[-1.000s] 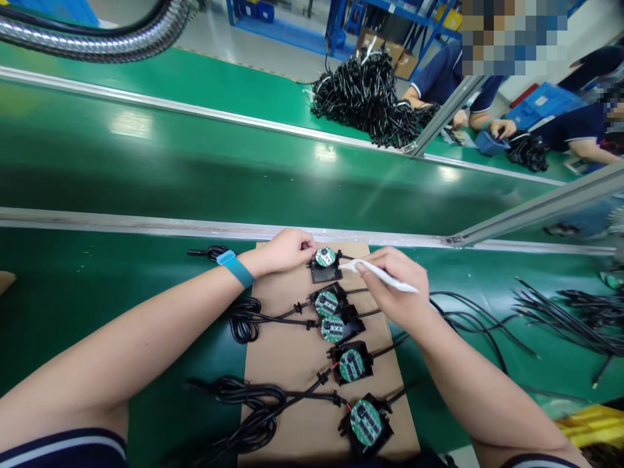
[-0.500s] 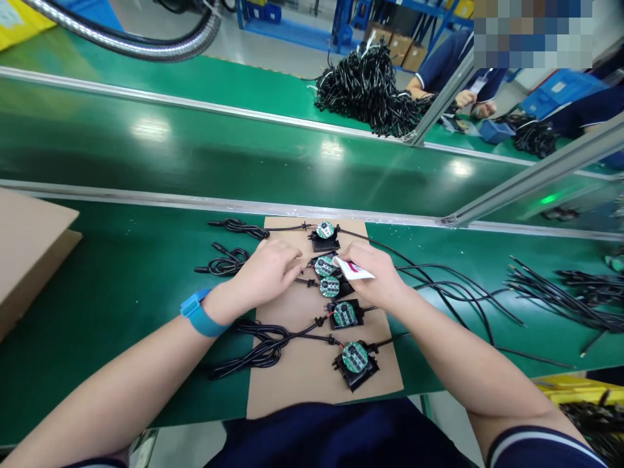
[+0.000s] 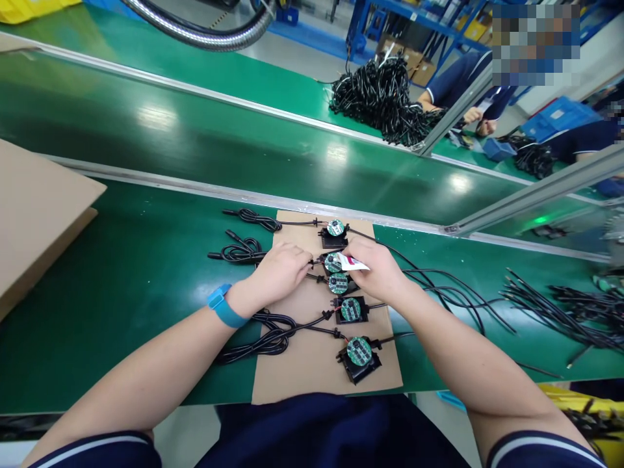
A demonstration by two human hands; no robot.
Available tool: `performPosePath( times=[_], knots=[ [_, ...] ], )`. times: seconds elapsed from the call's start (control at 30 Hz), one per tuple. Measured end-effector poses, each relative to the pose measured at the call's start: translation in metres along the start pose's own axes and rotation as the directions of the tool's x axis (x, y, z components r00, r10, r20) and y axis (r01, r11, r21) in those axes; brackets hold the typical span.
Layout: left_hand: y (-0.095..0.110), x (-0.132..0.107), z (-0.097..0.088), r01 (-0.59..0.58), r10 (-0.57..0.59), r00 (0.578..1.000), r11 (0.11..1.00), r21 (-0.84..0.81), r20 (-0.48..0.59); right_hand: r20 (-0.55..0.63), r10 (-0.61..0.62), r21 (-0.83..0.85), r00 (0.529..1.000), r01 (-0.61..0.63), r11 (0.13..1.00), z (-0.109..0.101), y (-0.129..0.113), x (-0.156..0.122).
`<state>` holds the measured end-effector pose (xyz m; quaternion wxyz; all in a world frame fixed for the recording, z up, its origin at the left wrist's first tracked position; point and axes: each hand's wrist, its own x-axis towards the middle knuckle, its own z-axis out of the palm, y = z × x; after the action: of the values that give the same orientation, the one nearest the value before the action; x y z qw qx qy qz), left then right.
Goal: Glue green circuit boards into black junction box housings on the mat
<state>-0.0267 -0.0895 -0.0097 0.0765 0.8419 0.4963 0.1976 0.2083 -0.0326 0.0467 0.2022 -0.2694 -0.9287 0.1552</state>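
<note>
Both hands sit a bit closer together vs 0.5 s ago. L hand (image 3: 277, 273) pinches the cable at the 2nd round PCB module (image 3: 333, 262), on the cardboard sheet (image 3: 302, 364) at 12 o'clock; R hand (image 3: 377, 273) clamps a white tube (image 3: 351, 262), tip touching it. Cable pile (image 3: 385, 97) well apart at 1 o'clock.

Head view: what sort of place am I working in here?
Most likely an electronics assembly line in a factory. A green conveyor belt runs past the bench, round circuit boards with black cables lie on a cardboard sheet, and co-workers sit beyond a pile of black cables.
</note>
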Motion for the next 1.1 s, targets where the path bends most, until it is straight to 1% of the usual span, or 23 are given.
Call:
performPosePath(
  times=[0.13, 0.27, 0.43, 0.6, 0.7, 0.8, 0.9, 1.1],
  knots=[
    [-0.003, -0.001, 0.005, -0.015, 0.015, 1.000, 1.000, -0.002, -0.007, -0.003, -0.007, -0.013, 1.000, 0.007, 1.000, -0.004, 0.000, -0.008],
    [-0.004, 0.000, 0.005, -0.013, 0.013, 1.000, 1.000, -0.013, -0.007, -0.027, -0.010, -0.022, 1.000, 0.009, 1.000, -0.006, 0.000, -0.015],
    [-0.004, 0.000, 0.004, -0.020, 0.020, 1.000, 0.999, -0.025, -0.014, -0.085, 0.006, 0.018, 0.996, -0.004, 1.000, -0.005, -0.002, -0.014],
    [-0.004, -0.001, 0.005, -0.017, 0.017, 1.000, 1.000, -0.007, -0.007, -0.019, -0.030, 0.045, 0.999, 0.031, 0.998, 0.005, -0.009, 0.000],
    [-0.004, -0.001, 0.004, -0.027, 0.027, 1.000, 1.000, -0.014, -0.012, 0.027, -0.034, 0.018, 0.999, 0.033, 0.999, 0.011, -0.012, 0.008],
    [-0.005, 0.000, 0.005, -0.029, 0.029, 0.999, 0.999, -0.024, -0.017, 0.063, -0.032, -0.025, 0.998, 0.033, 0.999, 0.011, -0.012, 0.010],
    [-0.005, 0.000, 0.005, -0.025, 0.025, 1.000, 0.999, -0.023, -0.019, 0.065, -0.040, -0.037, 0.997, 0.043, 0.998, 0.008, -0.012, 0.007],
    [-0.005, -0.001, 0.006, -0.020, 0.020, 1.000, 0.999, -0.041, -0.005, 0.044, -0.031, 0.003, 0.999, 0.031, 1.000, 0.004, -0.012, 0.001]
  ],
)
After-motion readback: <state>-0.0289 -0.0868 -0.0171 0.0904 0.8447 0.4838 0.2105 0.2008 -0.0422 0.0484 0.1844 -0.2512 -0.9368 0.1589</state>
